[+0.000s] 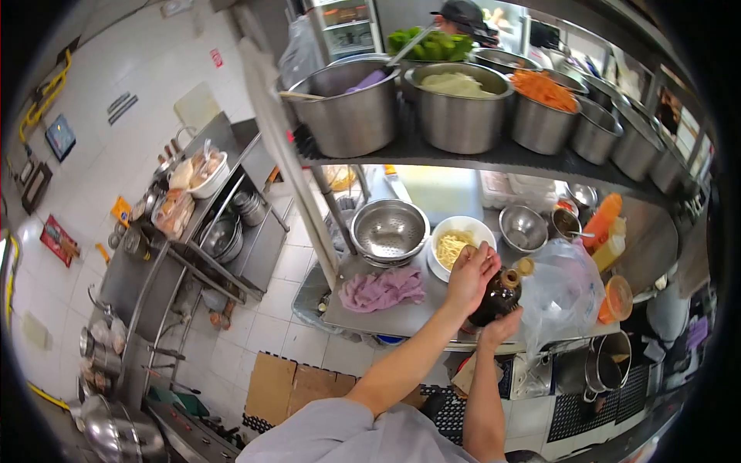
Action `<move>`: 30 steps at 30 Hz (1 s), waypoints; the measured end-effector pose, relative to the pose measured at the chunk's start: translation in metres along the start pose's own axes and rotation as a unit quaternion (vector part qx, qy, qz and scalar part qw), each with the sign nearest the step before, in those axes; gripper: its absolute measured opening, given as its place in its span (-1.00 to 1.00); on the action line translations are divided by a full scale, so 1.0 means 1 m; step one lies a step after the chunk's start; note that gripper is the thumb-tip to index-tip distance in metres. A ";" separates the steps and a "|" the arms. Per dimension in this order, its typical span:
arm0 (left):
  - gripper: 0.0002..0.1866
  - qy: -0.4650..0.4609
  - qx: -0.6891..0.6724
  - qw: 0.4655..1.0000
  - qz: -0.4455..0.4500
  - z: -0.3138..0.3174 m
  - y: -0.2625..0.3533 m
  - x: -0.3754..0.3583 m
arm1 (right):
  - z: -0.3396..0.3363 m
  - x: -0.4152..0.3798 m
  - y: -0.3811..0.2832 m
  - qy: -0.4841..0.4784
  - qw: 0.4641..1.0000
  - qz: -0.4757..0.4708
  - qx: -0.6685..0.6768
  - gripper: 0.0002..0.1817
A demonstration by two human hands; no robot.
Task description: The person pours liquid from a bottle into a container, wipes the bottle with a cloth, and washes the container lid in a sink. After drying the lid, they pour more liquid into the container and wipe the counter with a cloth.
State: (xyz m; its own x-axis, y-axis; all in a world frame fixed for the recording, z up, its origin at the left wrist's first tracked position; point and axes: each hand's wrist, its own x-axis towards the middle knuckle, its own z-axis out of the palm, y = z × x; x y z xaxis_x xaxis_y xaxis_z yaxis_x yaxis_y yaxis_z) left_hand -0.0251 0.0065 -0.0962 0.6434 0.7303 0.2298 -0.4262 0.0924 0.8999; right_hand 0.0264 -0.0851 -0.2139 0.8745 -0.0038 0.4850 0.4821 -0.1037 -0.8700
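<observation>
My right hand (pixel 500 330) grips a dark brown bottle (pixel 502 299) from below and the side, at the counter's front edge. The bottle leans, its tan neck pointing up. My left hand (pixel 472 279) is just left of the bottle neck, above the near rim of a white bowl (pixel 480 228). Its fingers are curled together; whatever is in them, if anything, is hidden. Pale yellow noodle-like strands (pixel 454 248) lie in the bowl, partly covered by the left hand. A small tan round piece (pixel 526 266) shows beside the bottle neck.
Left of the bowl stand a perforated metal colander (pixel 390 230) and a crumpled pink cloth (pixel 382 289). A clear plastic bag (pixel 563 285) lies right of the bottle, near a metal bowl (pixel 523 228). Overhead, a shelf (pixel 463 158) carries several steel pots, including one with shredded carrot (pixel 544 89).
</observation>
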 end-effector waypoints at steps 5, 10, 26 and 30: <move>-0.88 -0.131 0.040 0.990 -0.021 -0.078 0.024 -0.008 | -0.020 -0.004 -0.012 -0.061 0.993 0.073 0.070 -0.46; -0.71 0.059 0.240 0.969 -0.018 -0.314 0.052 -0.049 | -0.036 -0.019 -0.003 -0.071 0.980 0.181 0.042 -0.64; -0.58 -0.263 0.227 0.897 -0.273 -0.335 -0.151 0.106 | -0.356 -0.092 -0.017 0.484 0.846 0.110 -0.194 -0.59; -0.55 -0.370 0.264 0.854 -0.252 -0.281 -0.174 0.071 | -0.477 -0.114 -0.051 0.638 0.723 0.073 -0.255 -0.44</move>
State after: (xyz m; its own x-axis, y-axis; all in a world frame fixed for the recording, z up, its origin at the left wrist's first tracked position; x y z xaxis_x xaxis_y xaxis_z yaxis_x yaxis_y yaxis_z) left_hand -0.0839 0.2328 -0.3405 0.9695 0.0417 -0.2414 0.2448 -0.1921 0.9503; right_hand -0.1230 -0.5542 -0.1827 -0.0033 -0.9319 0.3627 0.0224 -0.3627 -0.9316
